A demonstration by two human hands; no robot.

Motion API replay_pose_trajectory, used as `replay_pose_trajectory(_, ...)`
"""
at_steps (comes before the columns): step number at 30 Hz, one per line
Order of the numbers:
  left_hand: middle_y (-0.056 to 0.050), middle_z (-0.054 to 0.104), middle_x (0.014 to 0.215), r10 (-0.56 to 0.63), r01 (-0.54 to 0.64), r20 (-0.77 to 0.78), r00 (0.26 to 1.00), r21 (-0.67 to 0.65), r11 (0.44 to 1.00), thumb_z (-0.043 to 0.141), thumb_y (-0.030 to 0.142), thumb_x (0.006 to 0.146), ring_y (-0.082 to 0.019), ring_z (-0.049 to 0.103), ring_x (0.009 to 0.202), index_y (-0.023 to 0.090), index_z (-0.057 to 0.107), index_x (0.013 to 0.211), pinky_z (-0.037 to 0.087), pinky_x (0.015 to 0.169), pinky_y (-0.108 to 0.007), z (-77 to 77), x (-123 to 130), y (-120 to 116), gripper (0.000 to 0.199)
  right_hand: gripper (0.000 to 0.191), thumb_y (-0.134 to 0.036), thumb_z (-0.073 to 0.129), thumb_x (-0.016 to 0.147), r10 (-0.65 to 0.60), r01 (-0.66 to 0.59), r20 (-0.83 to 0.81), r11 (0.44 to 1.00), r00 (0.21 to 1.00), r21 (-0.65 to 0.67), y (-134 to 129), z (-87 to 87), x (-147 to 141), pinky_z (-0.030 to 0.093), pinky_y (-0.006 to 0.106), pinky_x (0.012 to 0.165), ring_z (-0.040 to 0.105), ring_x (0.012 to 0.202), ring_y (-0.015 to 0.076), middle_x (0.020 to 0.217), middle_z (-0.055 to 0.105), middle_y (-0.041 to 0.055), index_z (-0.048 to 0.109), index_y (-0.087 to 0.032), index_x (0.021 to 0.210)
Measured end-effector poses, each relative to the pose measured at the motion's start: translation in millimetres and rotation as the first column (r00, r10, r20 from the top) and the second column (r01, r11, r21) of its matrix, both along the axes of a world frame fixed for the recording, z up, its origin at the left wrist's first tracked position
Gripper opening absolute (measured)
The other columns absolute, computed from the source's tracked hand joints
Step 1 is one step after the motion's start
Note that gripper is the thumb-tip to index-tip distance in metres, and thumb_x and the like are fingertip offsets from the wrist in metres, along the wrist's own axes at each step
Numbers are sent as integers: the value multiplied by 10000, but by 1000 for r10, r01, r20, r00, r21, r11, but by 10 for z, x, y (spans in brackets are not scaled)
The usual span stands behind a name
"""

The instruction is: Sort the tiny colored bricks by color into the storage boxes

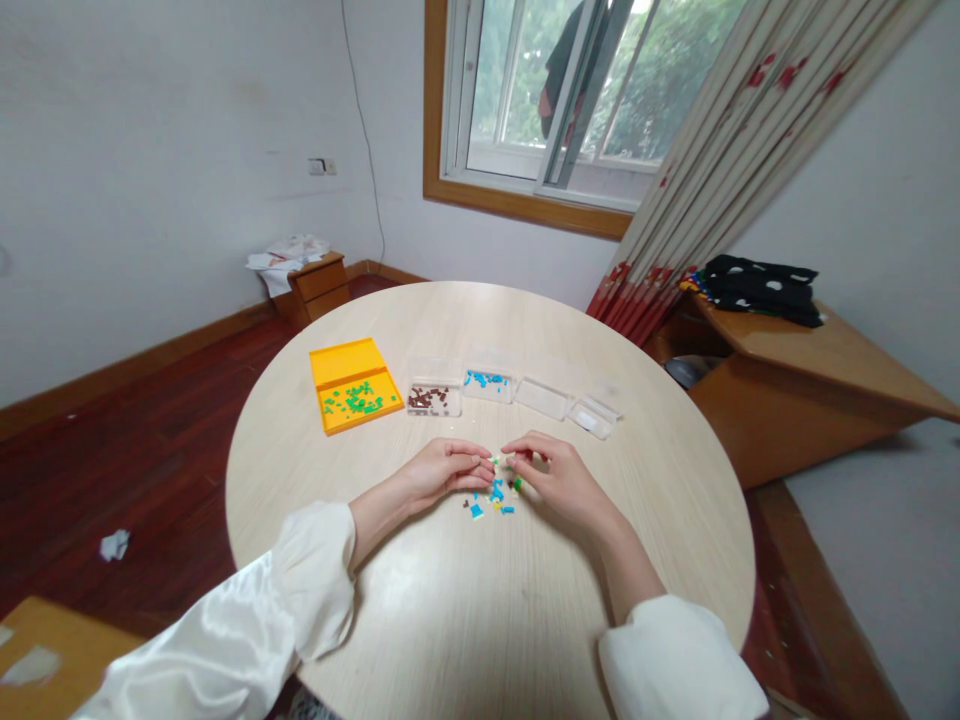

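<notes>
Over a small heap of loose toy building bricks (496, 492) in blue, yellow, green and brown, my two hands face each other at mid-table. My left hand (442, 468) has its fingers together and curved, the thumb close to the fingertips. A tiny pale and green bit shows by those tips, too small to name. Thumb and forefinger of my right hand (555, 478) are drawn together in a pinch; whatever lies between them is hidden. Just under the right fingers is a green brick (517, 485). A flat blue brick (477, 511) lies toward me.
Beyond my hands stand an open yellow case (349, 354) with green bricks, a clear box (455, 408) with brown bricks, and another clear box (487, 396) with blue ones. Two more clear boxes (541, 397) follow rightward. The round table's (315, 480) edge curves around.
</notes>
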State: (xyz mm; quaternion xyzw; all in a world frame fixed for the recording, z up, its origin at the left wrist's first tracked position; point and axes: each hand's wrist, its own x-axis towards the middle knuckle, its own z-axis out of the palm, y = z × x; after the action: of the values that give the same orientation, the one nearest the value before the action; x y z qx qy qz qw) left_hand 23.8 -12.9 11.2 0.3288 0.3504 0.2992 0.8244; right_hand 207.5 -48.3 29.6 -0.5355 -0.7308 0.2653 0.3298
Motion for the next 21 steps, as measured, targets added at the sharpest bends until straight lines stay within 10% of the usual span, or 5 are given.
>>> replay_pose_trajectory(15,60,417,414,94,-94,4,996,25,995,523,186,839,-17,267,299,123,498,623,199,322,-135,-17,-70,74,227,207,-56,537,698,111,-58,293,981,950,-186,-3,-100,169,422,248,675,560,719,141,793,634,40,683,-167,795)
replay_pose_trajectory(21,42,448,471,72,-72,-4,997,-15,997,486,120,847,-18,317,335,94,551,693,265,351,-131,-25,-86,79,169,151,-115,510,787,88,-33,316,984,945,-177,-26,-51,133,419,257,692,575,740,151,810,650,60,653,-161,792)
